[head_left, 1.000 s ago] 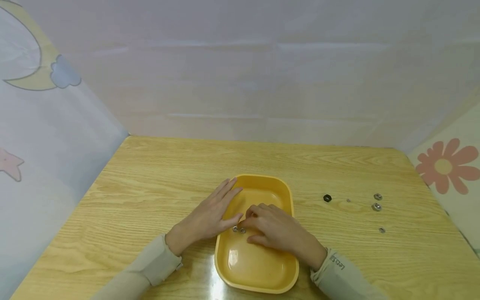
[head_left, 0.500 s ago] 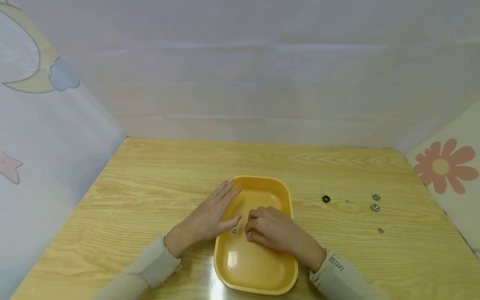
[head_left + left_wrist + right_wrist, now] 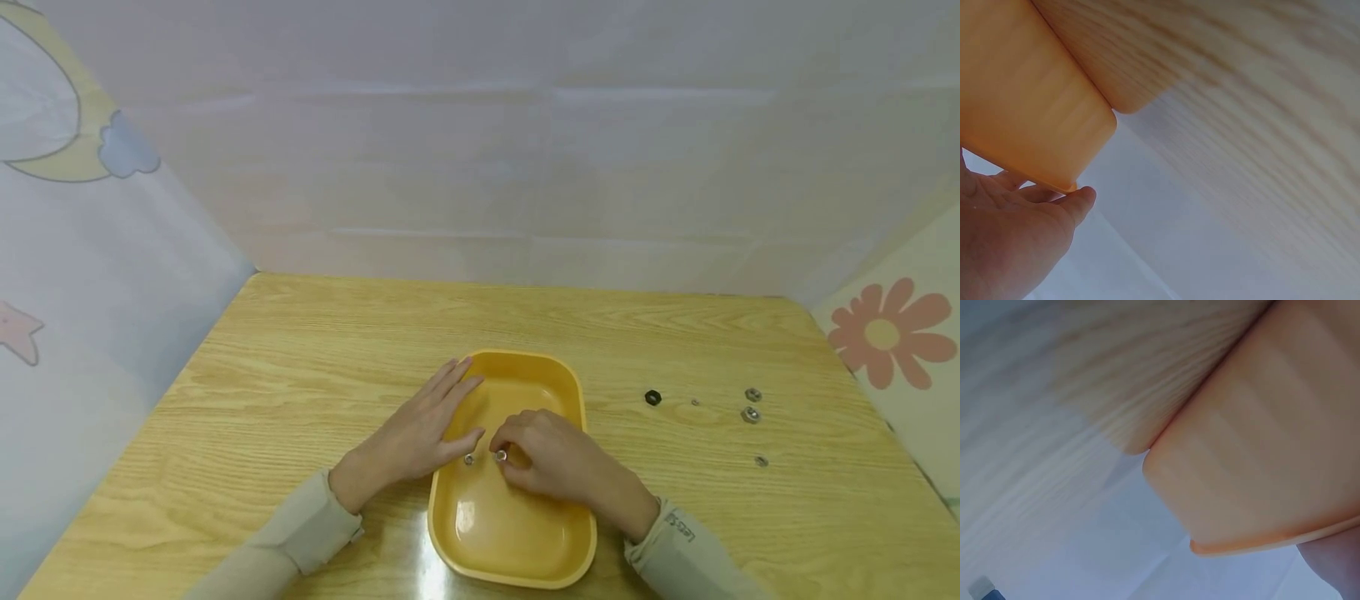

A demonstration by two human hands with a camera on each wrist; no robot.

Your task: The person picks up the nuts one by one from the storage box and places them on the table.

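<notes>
A yellow tray [image 3: 513, 546] stands on the wooden table. My left hand [image 3: 416, 433] rests on its left rim, fingers extended and thumb reaching inside; the left wrist view shows the same hand [image 3: 1016, 231] at the rim, by the tray's outer wall [image 3: 1035, 94]. Over the tray's middle, my right hand [image 3: 555, 458] pinches a small silver nut [image 3: 501, 456] between thumb and index finger. Another silver nut [image 3: 468, 459] lies on the tray floor, just below my left thumb tip. In the right wrist view the tray wall [image 3: 1260, 456] hides most of that hand.
Right of the tray, a black nut [image 3: 653, 398] lies on the table [image 3: 337, 333]. Beyond it are a tiny metal piece [image 3: 695, 402], two silver nuts close together [image 3: 751, 414] and a smaller one [image 3: 761, 460] nearer me. Printed walls surround the table.
One of the two nuts lying side by side in the tray has been picked up by my right hand and drawn slightly right. My left hand has stayed in place.
</notes>
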